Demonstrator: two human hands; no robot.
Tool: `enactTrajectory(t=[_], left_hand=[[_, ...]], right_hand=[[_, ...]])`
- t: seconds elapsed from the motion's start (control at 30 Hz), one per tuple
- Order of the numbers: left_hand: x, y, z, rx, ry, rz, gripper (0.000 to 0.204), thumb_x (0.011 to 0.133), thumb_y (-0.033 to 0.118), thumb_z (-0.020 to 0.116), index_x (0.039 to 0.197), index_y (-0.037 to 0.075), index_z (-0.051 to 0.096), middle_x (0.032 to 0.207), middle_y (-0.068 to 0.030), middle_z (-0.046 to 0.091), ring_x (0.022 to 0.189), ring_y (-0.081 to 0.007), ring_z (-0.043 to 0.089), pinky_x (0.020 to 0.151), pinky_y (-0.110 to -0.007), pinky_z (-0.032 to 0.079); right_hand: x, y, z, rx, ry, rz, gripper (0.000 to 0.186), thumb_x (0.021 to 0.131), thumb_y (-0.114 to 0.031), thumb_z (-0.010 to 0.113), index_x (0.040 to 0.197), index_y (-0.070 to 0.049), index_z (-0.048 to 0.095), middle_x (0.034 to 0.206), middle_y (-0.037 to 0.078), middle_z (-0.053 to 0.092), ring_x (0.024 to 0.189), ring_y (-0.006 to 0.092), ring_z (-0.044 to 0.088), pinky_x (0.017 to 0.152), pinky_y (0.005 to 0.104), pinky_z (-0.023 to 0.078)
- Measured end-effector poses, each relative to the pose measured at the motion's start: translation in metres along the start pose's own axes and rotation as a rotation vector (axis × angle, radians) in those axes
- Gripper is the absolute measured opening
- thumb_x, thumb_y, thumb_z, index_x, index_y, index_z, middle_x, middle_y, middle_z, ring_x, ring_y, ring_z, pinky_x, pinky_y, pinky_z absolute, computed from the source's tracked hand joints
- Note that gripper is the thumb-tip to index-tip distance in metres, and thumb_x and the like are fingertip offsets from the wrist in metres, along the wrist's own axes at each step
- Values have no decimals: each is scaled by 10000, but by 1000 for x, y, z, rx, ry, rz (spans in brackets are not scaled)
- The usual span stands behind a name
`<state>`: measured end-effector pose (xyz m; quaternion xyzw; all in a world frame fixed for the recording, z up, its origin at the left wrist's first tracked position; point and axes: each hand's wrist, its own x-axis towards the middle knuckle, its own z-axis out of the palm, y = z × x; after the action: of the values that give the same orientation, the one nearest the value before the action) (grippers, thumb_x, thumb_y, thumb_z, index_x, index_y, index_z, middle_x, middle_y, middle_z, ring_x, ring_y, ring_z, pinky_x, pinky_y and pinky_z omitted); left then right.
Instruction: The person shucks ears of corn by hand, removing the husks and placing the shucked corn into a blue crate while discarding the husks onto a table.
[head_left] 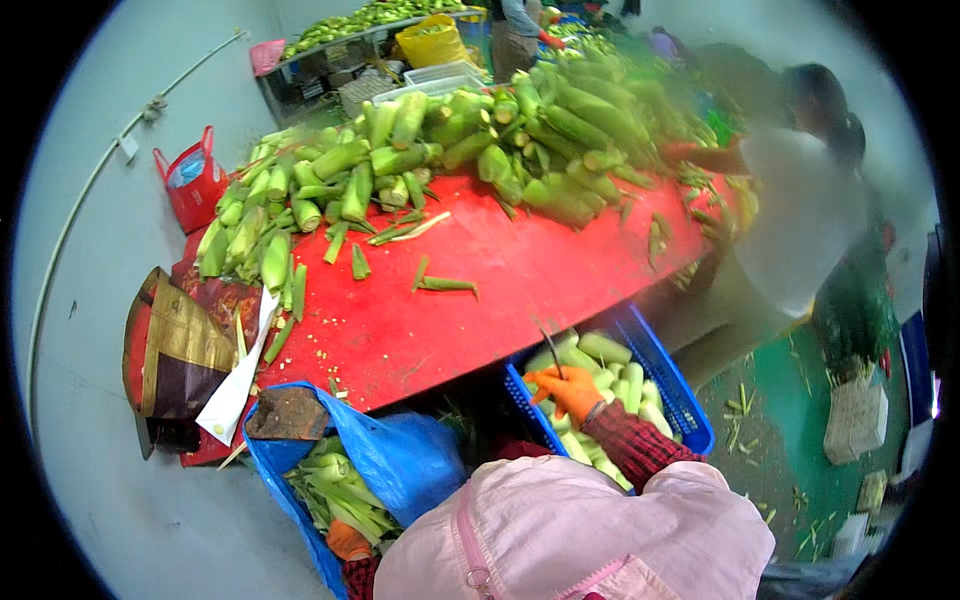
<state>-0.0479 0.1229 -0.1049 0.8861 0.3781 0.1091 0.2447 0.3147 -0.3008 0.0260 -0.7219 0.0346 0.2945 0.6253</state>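
Observation:
My right hand point(568, 392), in an orange glove, is over a blue plastic crate point(690, 425) at the table's near edge. Its fingers are closed around a knife point(549, 345) whose thin dark blade points up and away. Pale, trimmed ears of corn point(605, 350) fill the crate below. At lower left, my left hand point(348, 540), also orange-gloved, reaches into a blue bag point(400, 455) among stripped green husks point(335, 480). Its fingers are mostly hidden, so whether they grip anything does not show.
A red table point(450, 300) carries a large heap of green-husked corn point(400, 150) along its far side, with loose leaf scraps. A brown block point(287, 413) lies at the blue bag's rim. Another person point(800, 220) stands at the right end. A red bag point(192, 180) stands far left.

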Motion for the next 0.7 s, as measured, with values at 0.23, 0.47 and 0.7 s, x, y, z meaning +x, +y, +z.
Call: enactTrajectory(t=[0.23, 0.47, 0.7], left_hand=[[6, 6, -25, 22, -43, -150, 424, 942, 377, 557, 1197, 53, 656, 1051, -186, 663, 980, -384, 613, 960, -465, 448], [-8, 35, -66, 48, -292, -511, 441, 974, 388, 538, 1225, 43, 648, 1116, -205, 671, 1014, -390, 616, 930, -453, 465], [11, 47, -106, 202, -151, -574, 498, 1003, 414, 503, 1307, 33, 606, 1261, -223, 635, 1146, -387, 584, 991, -439, 444]], right_hand=[[55, -18, 45, 50, -435, 219, 415, 1003, -319, 482, 1284, -63, 648, 944, 105, 752, 470, 99, 506, 441, 227, 409], [306, -109, -107, -365, 479, -316, 566, 837, -359, 736, 1280, -40, 589, 1016, 125, 716, 684, 246, 710, 561, 378, 557], [397, -178, -155, -1232, 598, -39, 989, 724, -378, 798, 1464, -5, 259, 1263, 218, 613, 1047, 357, 683, 865, 437, 552]])
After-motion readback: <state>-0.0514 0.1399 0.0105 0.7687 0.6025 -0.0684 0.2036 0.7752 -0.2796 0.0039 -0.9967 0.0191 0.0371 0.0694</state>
